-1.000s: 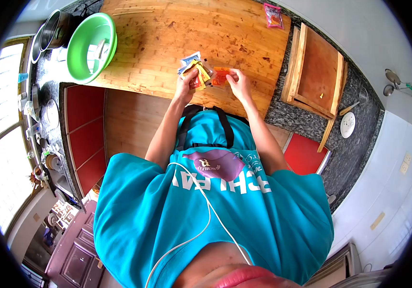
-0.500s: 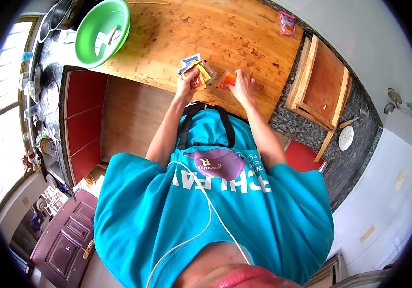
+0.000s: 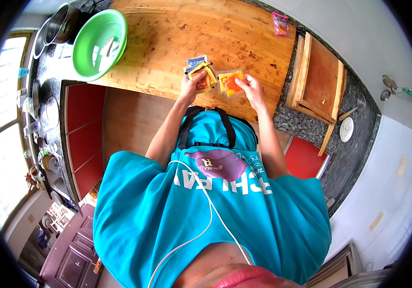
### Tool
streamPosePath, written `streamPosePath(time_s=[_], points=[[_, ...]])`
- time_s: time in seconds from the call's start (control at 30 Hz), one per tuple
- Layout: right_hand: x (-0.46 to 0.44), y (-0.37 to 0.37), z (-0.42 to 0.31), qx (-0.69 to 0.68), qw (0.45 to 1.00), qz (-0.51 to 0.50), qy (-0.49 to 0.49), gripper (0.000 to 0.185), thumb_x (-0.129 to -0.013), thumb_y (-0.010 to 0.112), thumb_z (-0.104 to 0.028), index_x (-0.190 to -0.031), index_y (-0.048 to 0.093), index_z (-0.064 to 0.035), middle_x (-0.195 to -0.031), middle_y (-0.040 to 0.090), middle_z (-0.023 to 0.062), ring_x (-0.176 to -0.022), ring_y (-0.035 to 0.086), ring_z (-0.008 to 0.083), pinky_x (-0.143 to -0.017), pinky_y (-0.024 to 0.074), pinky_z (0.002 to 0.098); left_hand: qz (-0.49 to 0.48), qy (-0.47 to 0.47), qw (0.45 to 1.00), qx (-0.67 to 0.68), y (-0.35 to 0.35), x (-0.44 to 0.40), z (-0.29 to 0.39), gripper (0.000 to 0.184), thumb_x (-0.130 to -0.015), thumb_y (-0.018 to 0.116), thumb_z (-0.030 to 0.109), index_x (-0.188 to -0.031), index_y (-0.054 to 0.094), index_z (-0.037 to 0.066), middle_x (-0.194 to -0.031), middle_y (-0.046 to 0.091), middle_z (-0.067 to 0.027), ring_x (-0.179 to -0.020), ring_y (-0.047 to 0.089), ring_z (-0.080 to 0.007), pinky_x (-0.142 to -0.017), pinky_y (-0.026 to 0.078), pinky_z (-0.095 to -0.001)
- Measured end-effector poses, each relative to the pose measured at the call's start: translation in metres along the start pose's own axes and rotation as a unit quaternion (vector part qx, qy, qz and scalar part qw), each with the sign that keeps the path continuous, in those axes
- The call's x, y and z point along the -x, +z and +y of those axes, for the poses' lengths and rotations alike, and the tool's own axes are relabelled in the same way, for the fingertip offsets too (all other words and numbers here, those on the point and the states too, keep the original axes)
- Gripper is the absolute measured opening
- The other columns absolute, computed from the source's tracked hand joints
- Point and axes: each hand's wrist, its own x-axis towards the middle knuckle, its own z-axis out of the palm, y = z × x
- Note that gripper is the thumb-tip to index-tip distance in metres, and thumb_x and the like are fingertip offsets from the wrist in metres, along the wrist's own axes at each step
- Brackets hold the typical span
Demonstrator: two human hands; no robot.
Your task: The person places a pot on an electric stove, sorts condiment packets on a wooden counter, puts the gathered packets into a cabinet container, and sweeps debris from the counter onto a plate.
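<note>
Several small packets [image 3: 208, 80], yellow, red and blue-white with clear edges, are fanned out in my left hand [image 3: 189, 88], thumb pressed on top. My right hand [image 3: 253, 92] pinches one orange-and-yellow packet [image 3: 231, 82] with clear edges by its right side. That packet lies flat to view, just right of the fanned ones. Both hands are over the near edge of the wooden board [image 3: 182, 36]. The print on the packets is too small to read.
A green basin [image 3: 80, 57] with a whitish thing inside stands at the board's left end, beside dark pots [image 3: 58, 24]. A pink packet [image 3: 280, 25] lies at the far right corner. Right of the board are a wooden frame [image 3: 317, 79] and a white plate [image 3: 346, 129].
My right hand has turned and lifted the orange packet so its broad face shows. My left hand has shifted slightly, and its packets are spread a little differently. The camera view has tilted a bit.
</note>
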Motion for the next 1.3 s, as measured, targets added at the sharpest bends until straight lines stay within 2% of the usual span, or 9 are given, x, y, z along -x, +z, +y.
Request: streamPosePath(time_s=[0.3,0.37,0.53,0.63,0.83,0.9,0.93,1.07,1.3], points=[[0.039,0.020,0.002,-0.182,0.976,0.122,0.017,0.015,-0.087,0.064,-0.012,-0.098,0.062,-0.0017,-0.090,0.064,0.0018,-0.082,0.059,0.0066,-0.073,0.0471,0.0212,-0.079,-0.036,0.993,-0.081,0.029,0.001,-0.010,0.028,-0.079,0.071,0.010,-0.104,0.062,0.004,-0.092,0.066,-0.0036,-0.076,0.063,-0.0110,-0.067,0.053,-0.0270],[0.052,0.011,0.025,-0.009,0.977,0.212,0.022,0.015,-0.086,0.066,-0.014,-0.093,0.063,-0.0011,-0.086,0.064,0.0013,-0.078,0.058,0.0060,-0.069,0.0459,0.0204,-0.138,-0.105,0.981,-0.084,0.034,0.000,-0.027,0.026,-0.080,0.069,0.009,-0.104,0.061,0.004,-0.091,0.066,-0.0034,-0.075,0.062,-0.0111,-0.066,0.052,-0.0266],[0.118,-0.004,0.059,0.057,0.916,0.396,-0.022,0.023,-0.081,0.070,-0.020,-0.084,0.062,0.0017,-0.074,0.064,0.0043,-0.067,0.057,0.0077,-0.060,0.0453,0.0233,-0.214,-0.177,0.952,-0.126,0.074,0.026,-0.063,0.021,-0.084,0.067,0.012,-0.103,0.061,0.006,-0.086,0.064,-0.0021,-0.070,0.061,-0.0110,-0.061,0.051,-0.0264],[0.163,-0.010,0.066,0.101,0.869,0.481,-0.049,0.024,-0.079,0.071,-0.021,-0.080,0.060,0.0010,-0.069,0.062,0.0062,-0.063,0.056,0.0096,-0.057,0.0451,0.0266,-0.291,-0.236,0.913,-0.163,0.088,0.033,-0.095,0.024,-0.088,0.063,0.019,-0.108,0.058,0.007,-0.092,0.064,-0.0047,-0.078,0.064,-0.0148,-0.070,0.055,-0.0321],[0.248,-0.008,0.063,0.083,0.758,0.645,-0.046,0.028,-0.076,0.073,-0.023,-0.081,0.059,0.0007,-0.068,0.061,0.0125,-0.059,0.059,0.0191,-0.056,0.0469,0.0304,-0.409,-0.269,0.827,-0.277,0.134,0.099,-0.155,0.014,-0.091,0.060,0.026,-0.095,0.058,0.013,-0.065,0.050,0.0048,-0.052,0.041,-0.0042,-0.046,0.030,-0.0217],[0.282,-0.009,0.068,0.111,0.728,0.675,-0.041,0.030,-0.077,0.072,-0.025,-0.079,0.057,0.0007,-0.067,0.062,0.0151,-0.060,0.061,0.0260,-0.055,0.0472,0.0330,-0.452,-0.310,0.780,-0.302,0.129,0.107,-0.193,0.017,-0.092,0.058,0.028,-0.098,0.058,0.012,-0.071,0.056,0.0026,-0.058,0.051,-0.0072,-0.051,0.042,-0.0238],[0.300,-0.007,0.064,0.103,0.712,0.694,-0.038,0.030,-0.077,0.072,-0.025,-0.079,0.057,0.0007,-0.067,0.062,0.0151,-0.060,0.061,0.0260,-0.055,0.0472,0.0330,-0.427,-0.363,0.775,-0.292,0.135,0.124,-0.208,0.026,-0.093,0.055,0.030,-0.109,0.055,0.009,-0.091,0.062,-0.0031,-0.077,0.061,-0.0129,-0.068,0.052,-0.0280],[0.367,-0.024,0.080,0.121,0.632,0.765,0.001,0.029,-0.077,0.071,-0.022,-0.077,0.052,0.0003,-0.074,0.057,0.0170,-0.068,0.057,0.0320,-0.062,0.0458,0.0380,-0.504,-0.377,0.735,-0.251,0.172,0.228,-0.228,0.039,-0.094,0.053,0.029,-0.126,0.046,0.007,-0.119,0.057,-0.0076,-0.104,0.058,-0.0177,-0.084,0.051,-0.0303],[0.442,-0.045,0.116,0.110,0.509,0.853,0.027,0.028,-0.078,0.066,-0.017,-0.092,0.048,-0.0003,-0.098,0.046,0.0203,-0.095,0.044,0.0376,-0.082,0.0374,0.0437,-0.590,-0.375,0.635,-0.328,0.184,0.295,-0.327,0.040,-0.087,0.064,0.023,-0.121,0.051,0.005,-0.109,0.060,-0.0052,-0.097,0.059,-0.0150,-0.079,0.050,-0.0281]])
